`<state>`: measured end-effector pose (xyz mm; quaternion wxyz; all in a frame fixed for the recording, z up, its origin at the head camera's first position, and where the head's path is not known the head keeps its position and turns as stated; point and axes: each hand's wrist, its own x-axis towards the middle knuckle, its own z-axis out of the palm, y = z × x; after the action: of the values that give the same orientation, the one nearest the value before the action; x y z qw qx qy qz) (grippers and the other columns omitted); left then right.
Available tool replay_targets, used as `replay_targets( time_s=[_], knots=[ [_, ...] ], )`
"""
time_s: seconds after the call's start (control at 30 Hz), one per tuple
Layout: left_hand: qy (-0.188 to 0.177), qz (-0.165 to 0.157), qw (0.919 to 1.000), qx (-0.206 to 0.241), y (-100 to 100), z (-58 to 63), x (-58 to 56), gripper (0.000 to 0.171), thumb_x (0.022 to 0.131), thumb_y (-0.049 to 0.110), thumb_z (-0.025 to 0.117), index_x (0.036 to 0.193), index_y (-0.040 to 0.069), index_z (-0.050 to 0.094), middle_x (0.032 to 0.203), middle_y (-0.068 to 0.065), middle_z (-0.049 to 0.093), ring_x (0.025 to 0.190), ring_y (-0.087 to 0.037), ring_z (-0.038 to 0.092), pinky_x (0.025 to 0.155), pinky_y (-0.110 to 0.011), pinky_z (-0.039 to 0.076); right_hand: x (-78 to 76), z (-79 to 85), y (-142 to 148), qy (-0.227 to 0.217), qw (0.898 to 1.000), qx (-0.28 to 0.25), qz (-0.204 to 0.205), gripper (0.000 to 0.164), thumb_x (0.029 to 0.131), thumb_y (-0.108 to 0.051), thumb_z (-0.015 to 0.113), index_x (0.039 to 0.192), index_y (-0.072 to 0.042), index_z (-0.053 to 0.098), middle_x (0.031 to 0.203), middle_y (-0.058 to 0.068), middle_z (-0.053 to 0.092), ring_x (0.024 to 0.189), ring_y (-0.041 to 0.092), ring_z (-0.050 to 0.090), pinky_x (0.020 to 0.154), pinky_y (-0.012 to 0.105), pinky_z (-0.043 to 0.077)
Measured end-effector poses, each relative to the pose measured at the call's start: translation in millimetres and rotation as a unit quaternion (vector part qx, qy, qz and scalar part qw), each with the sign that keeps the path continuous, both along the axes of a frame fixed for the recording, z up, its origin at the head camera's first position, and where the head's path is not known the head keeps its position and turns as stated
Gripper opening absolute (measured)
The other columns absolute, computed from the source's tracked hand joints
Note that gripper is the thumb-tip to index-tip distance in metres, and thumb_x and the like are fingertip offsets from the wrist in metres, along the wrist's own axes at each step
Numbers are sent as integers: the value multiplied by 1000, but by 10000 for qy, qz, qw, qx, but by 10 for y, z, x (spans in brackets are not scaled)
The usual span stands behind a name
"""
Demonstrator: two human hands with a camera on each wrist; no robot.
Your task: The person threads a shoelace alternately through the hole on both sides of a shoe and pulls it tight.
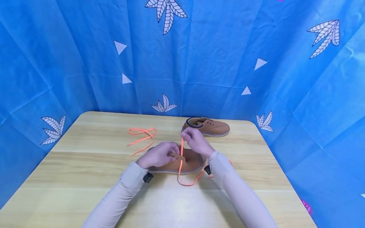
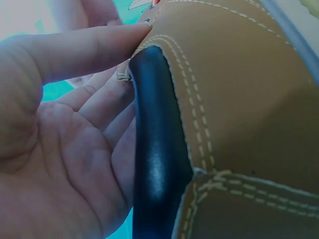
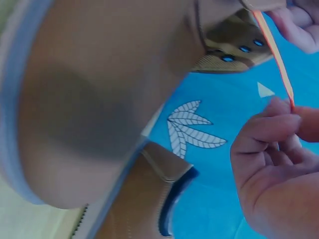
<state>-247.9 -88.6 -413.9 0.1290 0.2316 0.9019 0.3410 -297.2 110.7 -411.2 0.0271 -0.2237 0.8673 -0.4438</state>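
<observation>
A brown shoe (image 1: 193, 161) lies on the table in front of me, its toe to the right. My left hand (image 1: 162, 154) pinches the eyelet flap of this shoe between thumb and fingers; in the left wrist view the thumb presses beside the dark padded collar (image 2: 158, 134). An orange shoelace (image 1: 182, 146) passes through the flap near its toe end. Above the shoe, my right hand (image 1: 196, 141) pinches the upper part of the lace, drawn straight, as the right wrist view shows too. The lace's other part hangs over the near side onto the table.
Behind the right hand stands a second brown shoe (image 1: 218, 127) with bare eyelets. Another orange lace (image 1: 142, 135) lies loosely looped at the back left of the wooden table (image 1: 85, 171). A blue patterned curtain (image 1: 216, 47) surrounds the table's back and sides.
</observation>
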Motion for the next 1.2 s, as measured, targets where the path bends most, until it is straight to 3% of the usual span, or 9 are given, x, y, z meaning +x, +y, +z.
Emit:
replay_targets(
  time_s=[0.2,0.37,0.47,0.6,0.73,0.87,0.97,1.2],
  knots=[
    [83,-182,9997,113,-24,1,-12,18,91,-2,71,104,9,71,107,-5,75,103,-22,69,95,-44,58,-8,69,-34,-280,9970,-610,-386,29,112,-22,45,110,3,61,84,16,76,70,34,62,65,29,50],
    [580,113,9976,352,-45,51,-23,18,94,3,66,108,8,75,105,-4,73,91,-16,63,85,-35,57,31,-29,7,-774,9908,-978,-530,28,109,-19,51,120,4,65,88,20,72,70,20,65,68,29,60],
    [1220,345,9917,232,-39,51,-40,21,92,3,64,107,9,77,113,-5,66,102,-21,57,92,-40,53,65,-91,73,-1135,9842,-1274,-479,25,105,-11,57,124,4,66,101,23,75,80,15,71,80,32,63],
    [1757,167,9838,-319,-28,-6,-56,27,91,2,62,110,12,79,139,-8,60,133,-31,49,113,-56,41,140,-124,166,-1607,9728,-1593,-491,27,98,-6,66,123,4,68,107,20,78,86,15,74,84,32,63],
    [1664,96,9846,-524,-27,-63,-63,30,94,5,60,118,11,76,136,-6,66,130,-29,57,114,-52,44,176,-179,210,-2049,9653,-1575,-371,28,95,-9,71,120,4,67,96,11,81,78,12,71,74,28,59],
    [1489,247,9880,-338,-34,-84,-71,31,95,5,58,122,11,73,120,-1,71,114,-22,66,103,-43,54,171,-260,209,-2281,9642,-1338,-169,25,94,-12,72,109,-1,56,78,0,78,64,10,58,61,24,48],
    [1351,296,9901,-234,-34,-90,-69,33,95,4,57,123,11,71,123,-2,71,114,-20,66,103,-43,54,162,-298,190,-2430,9611,-1314,-35,27,95,-11,72,105,-3,48,71,-3,74,58,11,48,55,22,40],
    [1296,336,9907,-231,-28,-93,-73,34,93,5,59,124,11,70,126,-3,70,111,-21,66,100,-44,55,146,-350,130,-2502,9549,-1591,-142,22,96,-4,69,97,-5,47,76,4,78,52,9,43,50,21,35]
  ],
)
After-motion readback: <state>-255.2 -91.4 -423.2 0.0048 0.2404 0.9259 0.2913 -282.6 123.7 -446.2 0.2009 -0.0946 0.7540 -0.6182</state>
